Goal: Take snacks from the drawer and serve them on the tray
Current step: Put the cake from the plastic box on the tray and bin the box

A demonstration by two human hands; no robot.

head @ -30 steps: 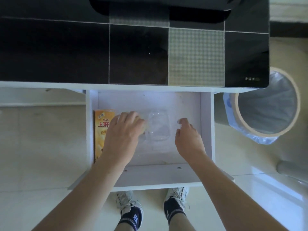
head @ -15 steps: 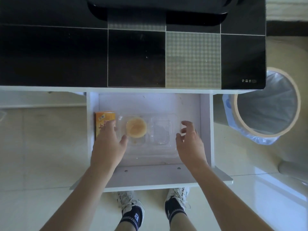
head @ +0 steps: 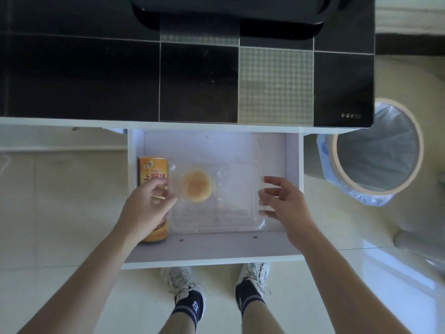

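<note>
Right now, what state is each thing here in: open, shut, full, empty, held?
Drawer: pulled open.
Clear plastic box: lying in the drawer, one bun inside, right half empty.
Bun: whole.
Orange can: lying on its side.
Bin: open, lined with a bag.
Left hand: open.
Right hand: open.
</note>
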